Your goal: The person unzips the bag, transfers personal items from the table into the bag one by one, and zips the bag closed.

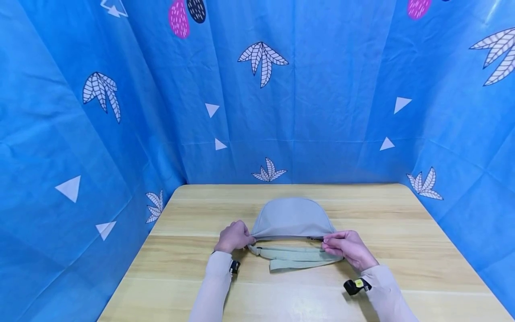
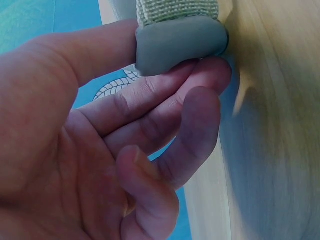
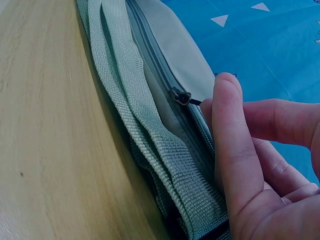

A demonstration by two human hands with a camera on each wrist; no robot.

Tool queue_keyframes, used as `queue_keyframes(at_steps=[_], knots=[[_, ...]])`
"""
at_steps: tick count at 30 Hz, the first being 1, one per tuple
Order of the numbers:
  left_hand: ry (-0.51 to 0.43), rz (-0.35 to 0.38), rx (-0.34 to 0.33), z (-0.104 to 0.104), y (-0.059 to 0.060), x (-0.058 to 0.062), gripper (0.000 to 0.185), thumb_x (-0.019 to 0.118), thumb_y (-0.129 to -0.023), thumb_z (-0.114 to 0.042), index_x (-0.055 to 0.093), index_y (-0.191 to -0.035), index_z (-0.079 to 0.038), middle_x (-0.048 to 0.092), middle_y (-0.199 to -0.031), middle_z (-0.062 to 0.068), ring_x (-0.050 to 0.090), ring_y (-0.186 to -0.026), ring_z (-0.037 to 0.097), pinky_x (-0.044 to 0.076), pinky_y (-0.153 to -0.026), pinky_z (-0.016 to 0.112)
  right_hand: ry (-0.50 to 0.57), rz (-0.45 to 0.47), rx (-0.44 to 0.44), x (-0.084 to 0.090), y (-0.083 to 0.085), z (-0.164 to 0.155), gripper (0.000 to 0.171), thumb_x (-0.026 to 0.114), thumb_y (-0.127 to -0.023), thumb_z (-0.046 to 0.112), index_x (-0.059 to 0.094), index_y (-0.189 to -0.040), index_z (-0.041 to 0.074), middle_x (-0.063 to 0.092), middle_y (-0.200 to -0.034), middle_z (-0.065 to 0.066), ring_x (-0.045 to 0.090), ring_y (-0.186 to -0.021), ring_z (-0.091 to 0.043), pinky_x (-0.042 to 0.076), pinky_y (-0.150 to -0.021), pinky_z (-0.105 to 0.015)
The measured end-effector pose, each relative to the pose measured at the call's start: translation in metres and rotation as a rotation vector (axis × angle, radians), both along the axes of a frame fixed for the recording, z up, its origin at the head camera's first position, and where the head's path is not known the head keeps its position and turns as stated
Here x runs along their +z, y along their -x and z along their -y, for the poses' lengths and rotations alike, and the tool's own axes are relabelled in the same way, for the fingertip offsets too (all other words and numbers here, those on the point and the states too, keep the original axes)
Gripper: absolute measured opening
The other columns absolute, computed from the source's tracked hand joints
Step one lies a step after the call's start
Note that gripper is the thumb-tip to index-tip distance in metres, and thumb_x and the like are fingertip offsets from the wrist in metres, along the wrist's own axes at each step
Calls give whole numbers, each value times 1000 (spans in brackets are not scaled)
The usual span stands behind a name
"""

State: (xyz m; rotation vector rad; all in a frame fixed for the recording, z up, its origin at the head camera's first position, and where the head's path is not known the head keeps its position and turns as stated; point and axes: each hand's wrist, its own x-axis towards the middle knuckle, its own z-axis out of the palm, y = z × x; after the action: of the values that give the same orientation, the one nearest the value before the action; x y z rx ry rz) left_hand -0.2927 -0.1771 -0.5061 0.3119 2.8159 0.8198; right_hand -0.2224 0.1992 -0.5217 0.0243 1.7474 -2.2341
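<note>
Grey-green nylon is what both sets of fingers are on. The right hand (image 1: pixel 349 248) has thumb and forefinger (image 3: pixel 227 130) closed narrowly on the small dark metal zipper pull (image 3: pixel 183 97), which sits near the right end of the zip track, and the other fingers lie loosely behind. The left hand (image 1: pixel 234 236) pinches the rounded left corner tab (image 2: pixel 177 42) of the pale grey-green half-moon fabric waist bag (image 1: pixel 291 218) between thumb and curled fingers, holding that end taut.

Progress-wise I'd guess it's barely begun: the zip looks closed along its whole visible length (the wrist view shows the teeth meeting all the way up), so the full run is left to go.

The bag lies flat on the light wooden table (image 1: pixel 402 250), between the hands, with its woven webbing strap (image 1: pixel 295 258) folded just in front of it, touching its near edge. Blue patterned cloth (image 1: pixel 342 89) hangs all round.
</note>
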Motion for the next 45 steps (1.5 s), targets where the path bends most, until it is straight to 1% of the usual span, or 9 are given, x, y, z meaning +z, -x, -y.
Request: queue_keyframes(at_steps=[8, 14, 17, 22, 24, 27, 33, 40, 45], knots=[[-4, 1, -1, -2, -1, 1, 37, 83, -86, -29, 67, -61, -8, 54, -53, -7, 50, -50, 12, 40, -51, 29, 36, -9, 20, -2, -2, -3, 20, 61, -96, -9, 66, -114, -14, 79, -92, -13, 79, -85, -16, 63, -81, -23], [3, 3, -3, -4, 0, 0, 42, 83, -86, -28, 59, -54, -14, 54, -51, -6, 50, -49, 12, 40, -52, 29, 26, -3, 9, -3, -3, -4, 21, 62, -96, -8, 66, -115, -15, 79, -91, -12, 79, -85, -16, 63, -81, -23], [1, 3, -2, -4, -1, -1, 41, 83, -86, -29, 61, -55, -13, 55, -51, -6, 50, -49, 12, 40, -52, 29, 4, -1, -14, -3, -3, -7, 20, 62, -96, -8, 67, -114, -14, 79, -90, -11, 79, -85, -15, 63, -81, -23], [-8, 3, 6, 2, 0, -2, 47, 83, -86, -28, 55, -50, -15, 44, -47, -8, 44, -46, 10, 36, -47, 27, -5, 13, -38, -1, -3, -15, 18, 62, -96, -7, 70, -112, -10, 79, -92, -10, 78, -87, -14, 63, -84, -24], [-10, -3, 9, 4, 1, -2, 51, 83, -86, -28, 49, -48, -19, 40, -46, -9, 41, -45, 10, 33, -46, 26, -3, 12, -32, -1, -2, -15, 20, 62, -96, -7, 68, -114, -12, 79, -94, -10, 78, -88, -15, 62, -85, -24], [-14, -5, 15, 5, 1, -1, 52, 83, -86, -28, 48, -48, -19, 38, -46, -10, 40, -46, 10, 33, -47, 26, -7, 6, -28, 0, -1, -15, 23, 63, -96, -6, 67, -117, -14, 79, -94, -11, 78, -89, -15, 62, -84, -24], [-24, 20, 21, 3, -1, -2, 51, 83, -86, -27, 49, -49, -19, 41, -47, -9, 43, -47, 11, 34, -47, 26, -15, 11, -28, 1, -1, -17, 25, 64, -96, -5, 65, -119, -15, 79, -96, -12, 78, -89, -15, 63, -84, -24], [-13, 6, 15, 2, -2, -2, 46, 83, -86, -28, 54, -51, -18, 46, -50, -8, 46, -50, 11, 38, -51, 28, -8, 12, -49, 3, -5, -23, 25, 62, -97, -6, 64, -119, -16, 79, -94, -10, 78, -88, -14, 63, -84, -24], [-7, -2, 16, 3, 0, -2, 45, 83, -86, -29, 56, -52, -16, 48, -50, -7, 48, -50, 12, 39, -50, 28, -2, 2, -55, 4, -5, -29, 23, 61, -98, -6, 65, -119, -15, 79, -94, -9, 78, -88, -13, 63, -84, -24]])
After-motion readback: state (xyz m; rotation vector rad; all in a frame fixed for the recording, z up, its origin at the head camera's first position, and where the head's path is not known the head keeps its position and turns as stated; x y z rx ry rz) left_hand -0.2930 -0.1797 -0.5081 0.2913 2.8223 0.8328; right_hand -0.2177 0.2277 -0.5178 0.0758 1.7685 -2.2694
